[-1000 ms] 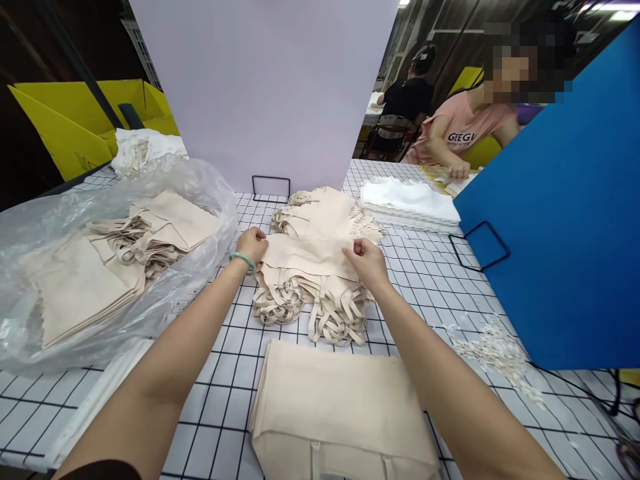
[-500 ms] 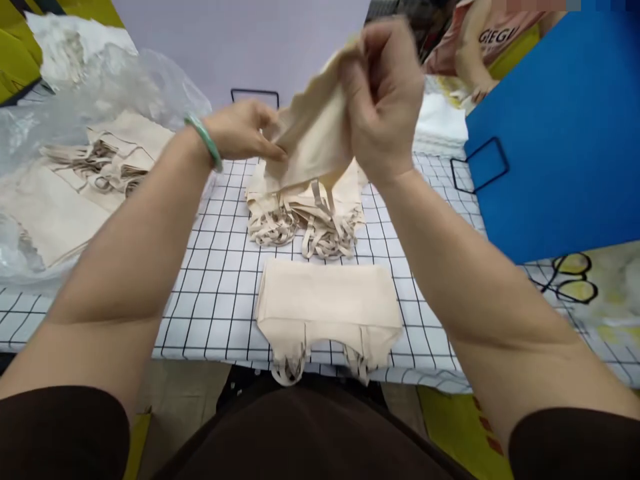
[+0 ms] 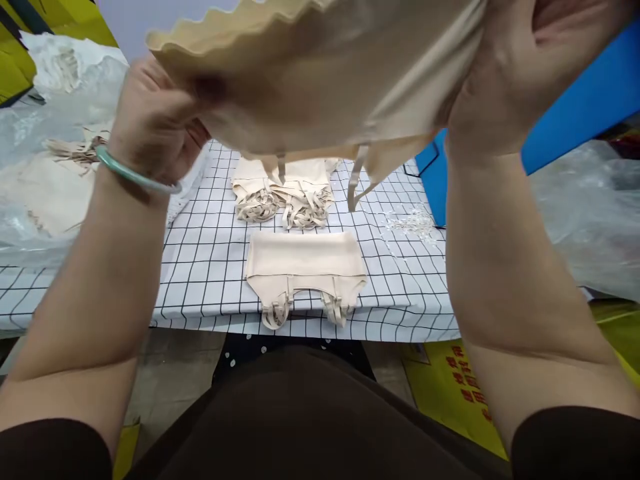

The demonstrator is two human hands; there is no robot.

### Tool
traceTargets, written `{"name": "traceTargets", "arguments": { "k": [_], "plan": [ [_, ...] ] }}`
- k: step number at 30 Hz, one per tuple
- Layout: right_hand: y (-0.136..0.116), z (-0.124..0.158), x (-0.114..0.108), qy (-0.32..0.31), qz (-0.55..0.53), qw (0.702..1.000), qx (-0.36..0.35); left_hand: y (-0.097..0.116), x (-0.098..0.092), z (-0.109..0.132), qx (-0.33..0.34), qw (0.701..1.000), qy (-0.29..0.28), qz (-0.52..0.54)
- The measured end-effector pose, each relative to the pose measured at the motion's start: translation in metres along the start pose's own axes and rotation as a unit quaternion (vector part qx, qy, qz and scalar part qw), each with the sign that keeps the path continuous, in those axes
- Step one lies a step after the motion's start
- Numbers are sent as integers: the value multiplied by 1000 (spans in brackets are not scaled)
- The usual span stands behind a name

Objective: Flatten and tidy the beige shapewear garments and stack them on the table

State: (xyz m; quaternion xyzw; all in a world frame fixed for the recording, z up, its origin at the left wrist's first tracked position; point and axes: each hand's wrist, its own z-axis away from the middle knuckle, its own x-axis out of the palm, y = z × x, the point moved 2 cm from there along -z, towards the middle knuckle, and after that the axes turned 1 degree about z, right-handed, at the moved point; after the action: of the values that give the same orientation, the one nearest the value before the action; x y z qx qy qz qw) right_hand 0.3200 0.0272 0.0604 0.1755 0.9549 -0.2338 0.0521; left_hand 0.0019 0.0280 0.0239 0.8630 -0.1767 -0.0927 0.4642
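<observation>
Pinched between thumb and curled fingers, one end of a beige garment [image 3: 320,83] was held by the left hand [image 3: 155,123]. At its other end the right hand [image 3: 505,80] was up against the cloth, partly cut off by the upper edge of the view; its fingertips were hidden, so how they closed could not be told. Between the two hands the garment was drawn out wide, raised above the table, its wavy edge uppermost and a narrow strap [image 3: 357,177] dangling from its lower side.

Just behind the left hand's grip, a green bangle [image 3: 135,175] circled the wrist. Below the grip, nearer the wearer, a folded stack [image 3: 306,255] of beige pieces lay on the checked tablecloth [image 3: 200,267], its straps toward the near edge. Under the held garment and beyond that stack lay a beige heap [image 3: 285,172], partly covered from sight, with looped straps bunched at its near side.

To the left of the left hand, clear plastic [image 3: 20,180] surrounded more beige pieces [image 3: 55,190], and a white pile [image 3: 63,63] lay farther off. Lower than the right hand and inward of its forearm, small white scraps [image 3: 415,223] were scattered near a blue panel [image 3: 580,100].
</observation>
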Motion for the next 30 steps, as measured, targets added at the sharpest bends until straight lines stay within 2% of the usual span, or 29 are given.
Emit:
{"name": "traceTargets", "arguments": {
  "k": [2,5,8,10,14,17,20,24,27,30],
  "plan": [
    [-31,28,-14,105,86,989,-50,3,15,24,0,997,27,67],
    [-68,78,-23,153,134,977,58,1,30,68,-87,989,52,103],
    [-82,128,-23,158,114,966,172,-12,36,109,-206,971,75,92],
    [-70,161,-19,145,103,946,271,-31,36,130,-270,953,101,95],
    [-12,226,-3,50,58,877,474,-88,33,152,-400,903,141,66],
    [25,260,7,-16,102,843,528,-122,30,158,-454,871,189,-8],
    [37,274,7,-36,140,835,531,-134,28,157,-460,864,202,-44],
    [31,275,3,-62,182,834,517,-134,27,154,-441,877,174,-78],
    [25,274,3,-60,196,839,504,-134,26,153,-425,883,179,-88],
    [22,271,7,-81,230,834,495,-135,25,153,-434,876,187,-99]
  ]
}}
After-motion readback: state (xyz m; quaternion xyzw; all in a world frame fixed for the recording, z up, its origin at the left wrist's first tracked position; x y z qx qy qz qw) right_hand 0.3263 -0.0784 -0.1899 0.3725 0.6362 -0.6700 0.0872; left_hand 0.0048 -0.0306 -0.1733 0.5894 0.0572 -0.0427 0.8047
